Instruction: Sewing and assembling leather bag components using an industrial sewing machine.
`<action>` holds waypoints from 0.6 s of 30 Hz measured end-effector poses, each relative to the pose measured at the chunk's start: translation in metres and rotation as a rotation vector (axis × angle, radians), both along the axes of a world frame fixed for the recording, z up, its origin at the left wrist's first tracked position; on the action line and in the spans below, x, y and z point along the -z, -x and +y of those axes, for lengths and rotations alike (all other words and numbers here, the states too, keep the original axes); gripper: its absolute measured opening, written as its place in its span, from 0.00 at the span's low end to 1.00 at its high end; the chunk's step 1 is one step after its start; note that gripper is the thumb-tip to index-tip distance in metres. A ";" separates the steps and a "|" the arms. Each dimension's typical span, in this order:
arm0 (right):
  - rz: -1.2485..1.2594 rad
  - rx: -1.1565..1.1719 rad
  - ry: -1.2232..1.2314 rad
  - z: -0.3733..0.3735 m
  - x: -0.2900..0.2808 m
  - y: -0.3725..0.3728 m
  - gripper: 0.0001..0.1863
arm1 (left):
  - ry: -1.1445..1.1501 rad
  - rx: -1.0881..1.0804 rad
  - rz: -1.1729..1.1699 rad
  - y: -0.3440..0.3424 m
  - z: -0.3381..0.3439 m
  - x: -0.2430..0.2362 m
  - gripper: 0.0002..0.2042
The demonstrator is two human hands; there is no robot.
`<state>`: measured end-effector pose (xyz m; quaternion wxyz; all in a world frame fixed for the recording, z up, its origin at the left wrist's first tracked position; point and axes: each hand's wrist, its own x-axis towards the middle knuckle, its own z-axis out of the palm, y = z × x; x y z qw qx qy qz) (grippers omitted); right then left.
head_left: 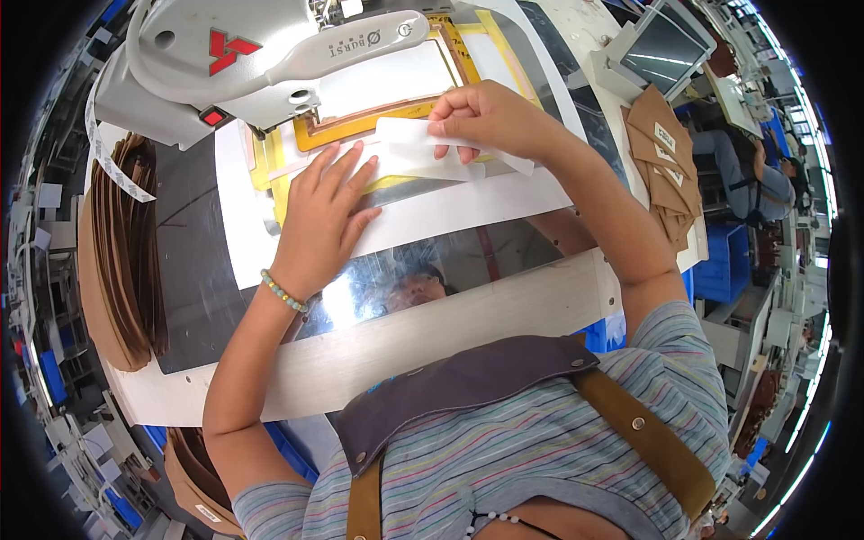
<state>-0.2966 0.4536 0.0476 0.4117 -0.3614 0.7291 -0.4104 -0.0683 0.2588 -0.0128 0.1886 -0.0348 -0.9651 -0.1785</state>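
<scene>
My left hand point(328, 207) rests with fingers apart on the edge of a layered yellow-edged template point(320, 134), just left of a thin white sheet point(405, 144). My right hand point(468, 117) holds that sheet between bent fingers and thumb near its top edge. The template lies on white paper point(247, 225) under a grey sewing machine head point(198, 63), whose presser area is just above my left fingertips. A copper-coloured inner frame point(421, 105) runs along the template's opening.
Stacks of brown pieces stand at the left point(117, 252) and right point(661, 171). A small screen point(661, 49) sits at the back right. A reflective plate point(450, 265) spans the table's front. Blue bins point(720, 261) and a seated co-worker point(747, 171) are beyond the right edge.
</scene>
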 end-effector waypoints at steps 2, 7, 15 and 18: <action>0.016 -0.016 -0.015 -0.004 0.000 0.008 0.13 | 0.053 -0.011 -0.089 -0.001 0.003 0.003 0.29; 0.095 -0.045 0.028 -0.011 0.000 0.021 0.13 | 0.068 0.005 -0.117 0.000 -0.001 0.004 0.29; 0.740 -0.145 -0.097 -0.046 -0.017 0.080 0.21 | 0.106 -0.026 -0.016 -0.001 -0.001 -0.006 0.25; 0.660 -0.156 0.120 -0.070 -0.027 0.059 0.16 | 0.073 -0.130 0.036 -0.008 -0.019 -0.005 0.18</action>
